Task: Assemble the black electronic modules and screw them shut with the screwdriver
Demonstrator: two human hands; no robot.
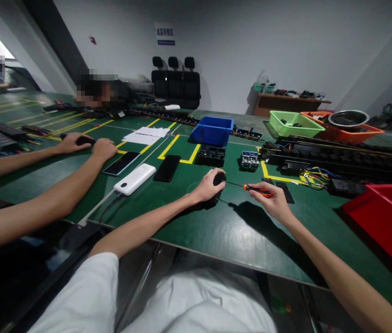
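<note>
My left hand (208, 186) is closed around a small black part (219, 179), steadying it above the green table (189, 222). In my right hand (270, 199) is a screwdriver (259, 189) with an orange and black handle. Its thin shaft points left, and the tip meets or nearly meets the black part; the exact contact is too small to tell. Just behind the right hand lie flat black pieces (285, 192). Farther back stand a small module with circuit boards (249, 160) and a group of black modules (211, 155).
A white power bank (135, 179) with a cable and two phones (167, 168) lie to the left, beside a co-worker's hands (104, 149). A blue bin (213, 130) is behind, a red bin (386, 217) at right. Long black assemblies (341, 159) and loose wires (315, 177) lie back right.
</note>
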